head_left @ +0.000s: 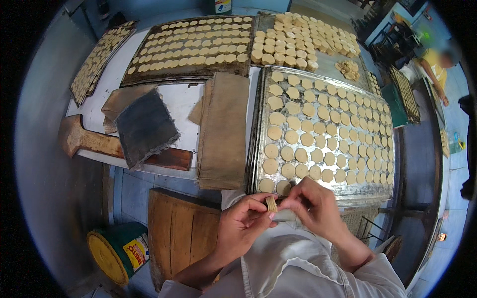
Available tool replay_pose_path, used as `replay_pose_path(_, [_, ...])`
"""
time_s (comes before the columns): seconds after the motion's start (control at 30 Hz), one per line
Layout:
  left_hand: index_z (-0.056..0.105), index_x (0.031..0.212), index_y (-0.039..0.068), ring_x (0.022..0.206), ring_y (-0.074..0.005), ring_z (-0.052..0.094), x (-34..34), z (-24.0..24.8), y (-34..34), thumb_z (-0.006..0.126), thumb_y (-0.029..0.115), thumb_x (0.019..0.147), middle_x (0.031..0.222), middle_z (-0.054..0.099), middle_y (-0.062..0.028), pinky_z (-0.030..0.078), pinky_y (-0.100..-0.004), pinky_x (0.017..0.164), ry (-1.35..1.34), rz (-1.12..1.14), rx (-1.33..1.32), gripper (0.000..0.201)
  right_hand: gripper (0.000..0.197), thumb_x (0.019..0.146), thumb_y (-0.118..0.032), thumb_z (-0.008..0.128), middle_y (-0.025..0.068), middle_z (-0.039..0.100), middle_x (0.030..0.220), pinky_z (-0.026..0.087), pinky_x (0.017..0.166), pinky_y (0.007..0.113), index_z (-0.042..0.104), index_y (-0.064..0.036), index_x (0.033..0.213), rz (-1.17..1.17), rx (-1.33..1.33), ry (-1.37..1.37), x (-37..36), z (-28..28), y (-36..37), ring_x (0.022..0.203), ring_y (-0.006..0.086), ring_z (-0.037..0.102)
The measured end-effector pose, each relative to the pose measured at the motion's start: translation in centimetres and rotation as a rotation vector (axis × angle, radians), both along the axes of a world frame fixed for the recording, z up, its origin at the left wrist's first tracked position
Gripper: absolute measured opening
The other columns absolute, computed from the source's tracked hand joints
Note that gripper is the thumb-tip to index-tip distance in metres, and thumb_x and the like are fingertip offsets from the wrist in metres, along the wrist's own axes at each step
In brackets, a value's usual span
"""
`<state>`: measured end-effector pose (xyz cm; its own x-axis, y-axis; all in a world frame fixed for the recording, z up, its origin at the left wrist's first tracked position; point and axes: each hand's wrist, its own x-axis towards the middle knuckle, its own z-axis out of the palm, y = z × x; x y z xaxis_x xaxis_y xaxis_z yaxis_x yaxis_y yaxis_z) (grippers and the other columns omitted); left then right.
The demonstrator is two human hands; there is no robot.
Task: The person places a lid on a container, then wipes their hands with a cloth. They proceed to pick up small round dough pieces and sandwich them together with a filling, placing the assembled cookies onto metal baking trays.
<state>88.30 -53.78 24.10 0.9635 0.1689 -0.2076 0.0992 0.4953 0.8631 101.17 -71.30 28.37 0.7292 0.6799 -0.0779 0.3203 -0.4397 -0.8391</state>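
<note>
Close to my body, my left hand [244,222] grips a short stack of thin dough rounds [271,203] on edge between thumb and fingers. Beside it, at the near edge of a metal baking tray [348,192], is my right hand [318,207], its fingers pinched together near the stack. Whatever those fingertips hold is hidden. Pale, flat dough rounds [301,155] lie in rows across the tray, and the closest row is partly covered by my right hand.
Another tray of dough rounds [194,44] lies at the back left. Stacked rounds [283,47] stand at the back right. Folded brown cloth [223,129], a dark cloth [146,126] and a wooden paddle [99,141] lie left. A green bucket [119,253] is below; a person [432,67] works far right.
</note>
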Motion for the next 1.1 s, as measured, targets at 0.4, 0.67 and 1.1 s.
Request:
replay_pose_path(0.4, [0.060,0.112,-0.006,0.127,-0.0317,0.069,1.1,0.4,-2.0,0.062,-0.004,0.106,0.148,0.057,-0.0268,0.068,-0.0382,0.091,0.022,-0.172,0.053,0.007,0.010,0.099,-0.012,0.075,0.0119,0.066,0.091,0.052,0.066,0.039,0.070,-0.0039,0.102,-0.010,0.009,0.074,0.0,1.4,-3.1,0.074,0.0315,0.067])
replay_pose_path(0.67, [0.061,0.115,-0.006,0.131,-0.0297,0.066,2.4,1.4,-3.6,0.059,-0.001,0.108,0.150,0.055,-0.0263,0.066,-0.0388,0.095,0.030,-0.218,0.017,0.008,0.014,0.098,-0.015,0.076,0.0114,0.063,0.090,0.053,0.066,0.039,0.069,-0.0043,0.104,-0.100,-0.096,-0.060,0.7,1.6,-5.3,0.077,0.0292,0.067])
replay_pose_path(1.1, [0.066,0.105,-0.008,0.117,-0.0187,0.070,4.1,1.4,-5.9,0.064,0.000,0.106,0.143,0.064,-0.0224,0.065,-0.0331,0.095,-0.001,-0.321,0.139,0.008,0.014,0.096,-0.016,0.078,0.0116,0.068,0.091,0.053,0.062,0.038,0.072,-0.0055,0.101,-0.092,0.073,0.099,0.2,1.8,-8.9,0.068,0.0301,0.066])
